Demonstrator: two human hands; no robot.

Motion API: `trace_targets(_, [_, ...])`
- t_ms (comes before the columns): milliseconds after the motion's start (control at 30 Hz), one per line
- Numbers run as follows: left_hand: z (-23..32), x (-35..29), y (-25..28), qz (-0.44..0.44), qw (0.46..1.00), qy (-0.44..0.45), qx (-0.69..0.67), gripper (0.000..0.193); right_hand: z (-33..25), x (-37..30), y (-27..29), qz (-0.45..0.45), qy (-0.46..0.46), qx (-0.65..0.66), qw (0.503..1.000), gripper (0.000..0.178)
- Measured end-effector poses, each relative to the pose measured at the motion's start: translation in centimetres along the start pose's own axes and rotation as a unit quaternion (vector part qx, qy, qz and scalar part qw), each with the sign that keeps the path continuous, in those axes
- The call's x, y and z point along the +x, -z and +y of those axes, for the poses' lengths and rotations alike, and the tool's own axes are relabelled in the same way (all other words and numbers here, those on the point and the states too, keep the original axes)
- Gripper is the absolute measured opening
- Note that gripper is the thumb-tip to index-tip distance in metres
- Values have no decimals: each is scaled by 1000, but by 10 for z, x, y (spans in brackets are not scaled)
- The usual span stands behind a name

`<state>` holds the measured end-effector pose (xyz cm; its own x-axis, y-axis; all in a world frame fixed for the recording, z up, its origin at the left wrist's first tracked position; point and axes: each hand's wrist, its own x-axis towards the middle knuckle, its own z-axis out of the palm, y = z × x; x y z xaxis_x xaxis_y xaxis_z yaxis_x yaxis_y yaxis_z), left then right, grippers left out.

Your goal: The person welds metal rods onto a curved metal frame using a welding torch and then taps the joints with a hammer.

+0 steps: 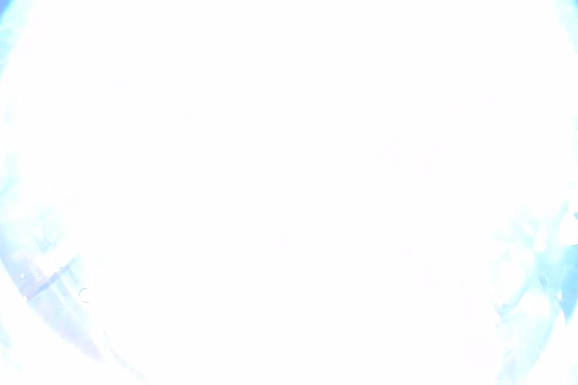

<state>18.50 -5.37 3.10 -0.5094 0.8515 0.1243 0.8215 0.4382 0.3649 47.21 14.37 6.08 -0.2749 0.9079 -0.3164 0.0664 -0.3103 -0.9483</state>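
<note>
At centre: glare hides surface, room
Left edge: slanting line (51, 279)
Right edge: pale shapes (516, 276)
Fingers: state impossible to tell

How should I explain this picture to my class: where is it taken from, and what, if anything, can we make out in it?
There is no robot here: a person works with bare hands and wears two wide cameras on the head. This is the left one's view, looking down, so straight edges bend near the rim. White glare swamps the middle, so no hands, surface or held thing can be made out. Faint traces remain: at the lower left, a slanted dark line and a small ring-shaped outline; at the right, pale blue shapes too washed out to name.
</note>
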Motion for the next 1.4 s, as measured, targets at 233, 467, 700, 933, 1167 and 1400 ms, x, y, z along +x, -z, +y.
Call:
trace_targets(233, [12,5,3,-80,989,102,-71,57,-15,-7,-3,11,-26,112,993,45])
trace_targets(467, [-13,1,-24,43,992,-11,-120,58,-24,-10,-16,55,-60,45,996,38])
trace_targets(700, [-6,3,-18,93,990,-62,-85,54,-29,-9,-23,40,-70,67,994,38])
trace_targets(933, [-8,-1,-13,19,998,7,-56,54,-22,-9,-26,59,-73,77,993,38])
trace_targets(1167, [-4,0,-7,14,996,24,-80,55,68,15,35,29,369,-401,838,38])
trace_targets(1400, [-3,5,-14,6,998,7,-57,53,-4,-6,-8,-28,-55,146,987,35])
